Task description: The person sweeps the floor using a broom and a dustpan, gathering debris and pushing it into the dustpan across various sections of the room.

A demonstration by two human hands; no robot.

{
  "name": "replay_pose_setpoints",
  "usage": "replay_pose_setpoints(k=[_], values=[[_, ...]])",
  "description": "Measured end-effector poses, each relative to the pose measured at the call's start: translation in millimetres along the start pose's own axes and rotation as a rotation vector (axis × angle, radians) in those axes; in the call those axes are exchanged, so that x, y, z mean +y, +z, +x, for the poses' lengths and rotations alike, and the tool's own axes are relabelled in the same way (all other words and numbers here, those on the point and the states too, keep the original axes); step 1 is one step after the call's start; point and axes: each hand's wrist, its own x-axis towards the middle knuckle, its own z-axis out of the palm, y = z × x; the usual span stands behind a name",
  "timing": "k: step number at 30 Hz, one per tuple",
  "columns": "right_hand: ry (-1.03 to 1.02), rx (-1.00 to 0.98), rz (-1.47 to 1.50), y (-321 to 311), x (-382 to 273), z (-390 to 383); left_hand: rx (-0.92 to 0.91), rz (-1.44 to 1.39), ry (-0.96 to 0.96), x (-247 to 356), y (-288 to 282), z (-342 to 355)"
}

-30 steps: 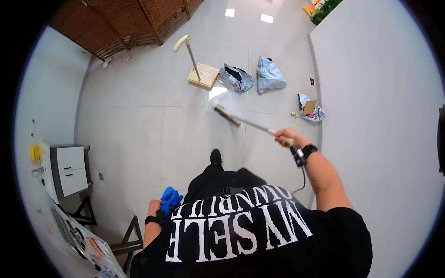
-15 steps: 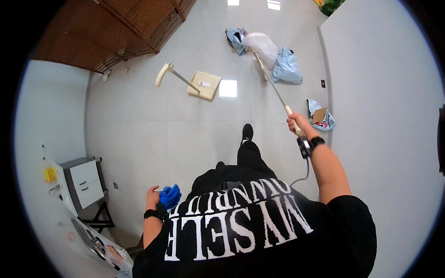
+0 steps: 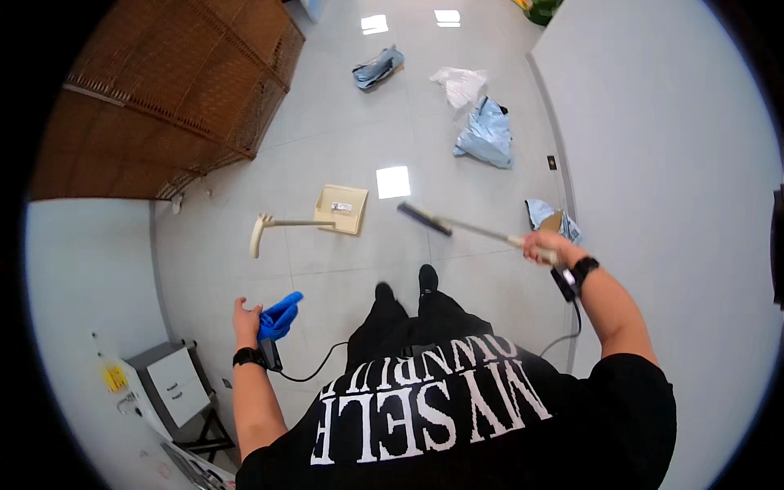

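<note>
My right hand (image 3: 543,245) is wrapped round the cream handle of a small broom (image 3: 475,231). Its dark-edged head hangs over the floor in front of my feet, to the right of the dustpan; whether it touches the tiles I cannot tell. A crumpled blue cloth (image 3: 280,317) is held in my left hand (image 3: 247,318), out to my left. Beyond that hand lies the cream dustpan (image 3: 353,198), with a long grey stick and a curved cream grip pointing left. A small printed label shows on the pan.
A blue-grey plastic bag (image 3: 380,67) lies far ahead. Ahead to the right, another blue-grey bag (image 3: 487,135) touches a white plastic bag (image 3: 461,84). An opened bag with cardboard (image 3: 539,214) lies by the right wall. Woven screen (image 3: 175,98) far left; white drawers (image 3: 174,384) near left.
The broom has swung back toward me and left, away from the bags. The far blue-grey bag and the white bag now lie apart. My left hand has moved forward with the cloth.
</note>
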Motion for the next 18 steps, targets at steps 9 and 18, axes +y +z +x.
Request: replay_pose_setpoints(k=[9, 18], values=[[-0.367, 0.289, -0.221, 47.9, -7.1, 52.0, -0.098, 0.296, 0.192, 111.3, -2.5, 107.7], [-0.179, 0.247, 0.307, 80.9, 181.2, -78.6, -0.479, 0.311, 0.228, 46.6, 71.1, 246.8]])
